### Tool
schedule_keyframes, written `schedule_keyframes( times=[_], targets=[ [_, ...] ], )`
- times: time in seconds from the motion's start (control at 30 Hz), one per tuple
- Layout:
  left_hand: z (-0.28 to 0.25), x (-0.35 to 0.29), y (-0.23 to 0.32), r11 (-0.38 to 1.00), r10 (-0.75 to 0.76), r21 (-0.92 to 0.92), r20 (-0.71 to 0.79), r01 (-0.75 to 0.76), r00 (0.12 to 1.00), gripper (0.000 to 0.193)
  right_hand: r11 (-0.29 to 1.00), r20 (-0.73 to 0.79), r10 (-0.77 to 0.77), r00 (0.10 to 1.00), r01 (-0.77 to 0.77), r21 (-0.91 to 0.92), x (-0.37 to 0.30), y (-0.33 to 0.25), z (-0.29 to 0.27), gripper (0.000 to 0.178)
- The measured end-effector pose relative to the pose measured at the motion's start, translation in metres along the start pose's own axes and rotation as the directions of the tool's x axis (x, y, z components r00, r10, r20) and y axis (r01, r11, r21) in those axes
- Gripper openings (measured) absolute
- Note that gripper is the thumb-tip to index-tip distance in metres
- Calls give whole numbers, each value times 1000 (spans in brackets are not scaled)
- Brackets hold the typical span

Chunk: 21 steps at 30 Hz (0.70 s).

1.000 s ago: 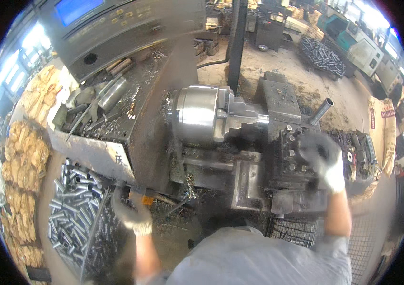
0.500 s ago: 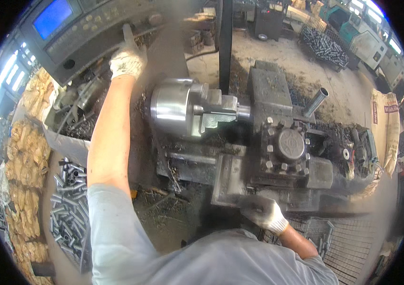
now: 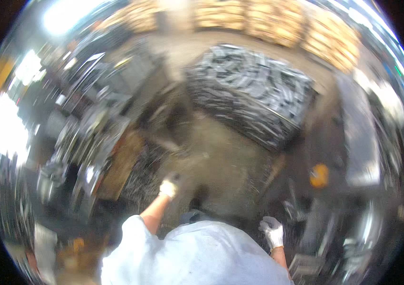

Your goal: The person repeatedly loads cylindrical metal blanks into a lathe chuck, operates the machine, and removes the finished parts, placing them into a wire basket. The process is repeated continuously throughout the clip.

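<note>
My left hand (image 3: pixel 168 186), in a white work glove with darkened fingers, hangs in front of my body over the floor. Motion smears its fingers, so their pose does not show, and no object is visible in it. Lower on the right, my right hand (image 3: pixel 272 231) is held beside my body in a similar glove. Its fingers are loosely bent and a little apart, with nothing seen between them. Neither hand visibly touches anything. Ahead of both stands a large wire basket (image 3: pixel 240 111) heaped with grey metal tubes (image 3: pixel 259 71).
Blurred machinery (image 3: pixel 78 142) lines the left side. Stacks of tan bundles (image 3: pixel 273 21) stand at the back. To the right are a long grey panel (image 3: pixel 358 128) and a round yellow-orange thing (image 3: pixel 319 175). Concrete floor (image 3: pixel 216 156) lies between me and the basket.
The view has swung away from the lathe to the basket of tubes. My left hand has come off the control panel, and my right hand has left the lathe's carriage.
</note>
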<state>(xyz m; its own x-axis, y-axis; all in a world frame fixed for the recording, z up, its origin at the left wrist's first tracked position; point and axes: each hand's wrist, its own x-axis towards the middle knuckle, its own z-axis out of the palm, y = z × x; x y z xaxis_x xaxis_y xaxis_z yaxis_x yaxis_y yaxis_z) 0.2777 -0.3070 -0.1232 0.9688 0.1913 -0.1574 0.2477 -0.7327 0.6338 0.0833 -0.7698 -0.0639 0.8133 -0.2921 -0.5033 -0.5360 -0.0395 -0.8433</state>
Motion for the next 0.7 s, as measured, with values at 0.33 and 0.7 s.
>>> schedule_keyframes(
  times=[0.33,0.7],
  targets=[
    [-262,-267,-420,-181,-678,201,-735,963,25,34,503,564,-26,826,498,-706,210,-21,211,35],
    [-271,-323,-427,-291,-692,305,-721,907,20,55,202,655,148,741,626,-753,291,-80,312,45]
  ],
)
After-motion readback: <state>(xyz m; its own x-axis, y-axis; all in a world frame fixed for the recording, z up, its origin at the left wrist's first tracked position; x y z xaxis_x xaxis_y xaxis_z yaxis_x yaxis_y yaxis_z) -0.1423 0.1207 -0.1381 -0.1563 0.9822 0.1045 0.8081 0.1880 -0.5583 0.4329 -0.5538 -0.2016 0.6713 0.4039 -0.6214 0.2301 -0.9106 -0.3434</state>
